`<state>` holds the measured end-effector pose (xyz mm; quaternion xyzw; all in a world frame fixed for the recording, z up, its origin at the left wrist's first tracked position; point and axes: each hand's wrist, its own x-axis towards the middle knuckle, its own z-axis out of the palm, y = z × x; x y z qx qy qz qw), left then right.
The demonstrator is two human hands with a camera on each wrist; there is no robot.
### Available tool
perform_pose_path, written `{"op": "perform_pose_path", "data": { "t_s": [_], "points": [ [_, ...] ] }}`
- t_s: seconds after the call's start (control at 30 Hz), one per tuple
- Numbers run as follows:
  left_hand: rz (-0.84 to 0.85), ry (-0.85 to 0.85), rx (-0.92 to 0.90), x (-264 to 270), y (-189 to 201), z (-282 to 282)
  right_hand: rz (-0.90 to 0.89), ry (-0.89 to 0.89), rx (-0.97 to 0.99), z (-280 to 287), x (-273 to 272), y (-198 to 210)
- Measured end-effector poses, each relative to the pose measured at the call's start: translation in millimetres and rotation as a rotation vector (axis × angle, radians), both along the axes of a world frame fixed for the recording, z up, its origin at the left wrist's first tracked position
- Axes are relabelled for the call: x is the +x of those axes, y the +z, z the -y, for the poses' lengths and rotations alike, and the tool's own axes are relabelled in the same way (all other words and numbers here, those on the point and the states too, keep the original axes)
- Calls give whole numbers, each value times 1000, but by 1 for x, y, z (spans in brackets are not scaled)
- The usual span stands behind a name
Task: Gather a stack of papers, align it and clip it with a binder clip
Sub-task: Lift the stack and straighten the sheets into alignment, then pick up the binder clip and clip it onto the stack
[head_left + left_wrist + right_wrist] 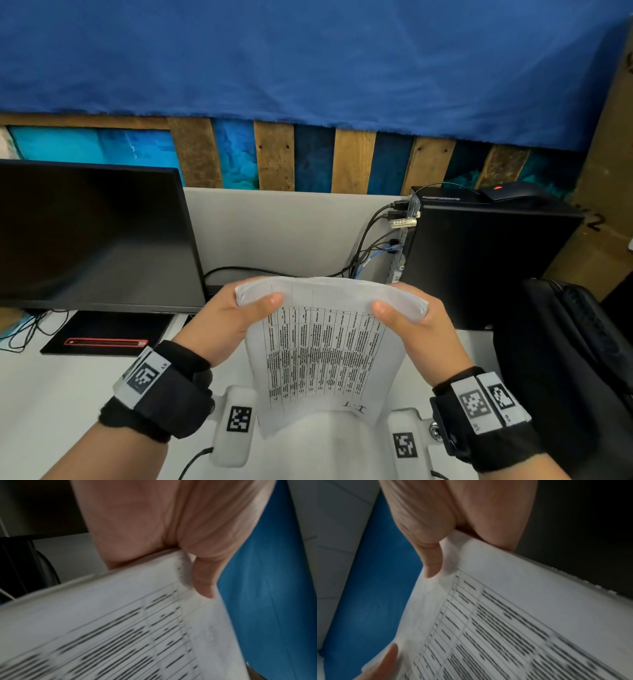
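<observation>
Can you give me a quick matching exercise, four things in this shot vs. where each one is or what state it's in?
Things:
1. stack of papers
2. monitor
3. mouse
4. backpack

Places or states:
A. on top of the computer tower
B. gripped at its top corners by the left hand and right hand, bowed
C. dark screen, at the left of the desk
D. black, at the right edge, below the tower

Pairs: 1-B, 2-C, 3-A, 4-D
</observation>
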<state>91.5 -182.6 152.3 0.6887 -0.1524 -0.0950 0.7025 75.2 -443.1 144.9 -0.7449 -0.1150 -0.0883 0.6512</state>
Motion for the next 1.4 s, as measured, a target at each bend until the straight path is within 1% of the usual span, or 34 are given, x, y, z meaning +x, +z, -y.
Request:
{"op": "perform_pose_path", "data": {
  "t_s": [0.07,0.13,0.37,0.47,0.63,0.8,0.9,0.97,1.03,1.13,1.17,1.2,1.23,1.27,1.33,1.37,1.4],
  "points": [
    [22,1,-4,1,1,1,16,20,-47,2,0,-1],
    [66,22,52,1,0,5,16,17,-77,1,0,-2],
    [207,296,144,-5,-2,24,64,-8,-124,-5,1,-5],
    [274,384,157,-4,-6,28,83,-7,-140,-6,2,-8],
    [306,445,156,-4,-10,31,81,-8,-136,-5,0,-5],
    [378,503,124,-2,-5,38,137,-31,-105,-1,7,-1],
    [375,513,112,1,-5,40,181,-45,-122,6,13,1],
    [360,515,108,4,-8,41,178,-39,-143,12,16,1],
    [356,516,119,7,-10,41,121,-35,-91,17,20,0],
    [346,518,135,11,-14,41,-90,-132,221,30,40,-7],
    [339,519,135,11,-14,42,-143,-188,268,41,52,-15],
    [335,520,132,11,-14,42,-185,-243,250,54,65,-25],
    [333,522,128,11,-15,42,-225,-307,173,68,78,-38],
    [334,522,125,10,-15,42,-276,-374,30,84,90,-55],
    [342,524,130,9,-15,43,-450,-458,-383,112,106,-87],
    [344,524,136,9,-15,42,-539,-478,-560,121,110,-99],
    [341,525,140,9,-15,42,-606,-470,-677,130,112,-110]
  ]
}}
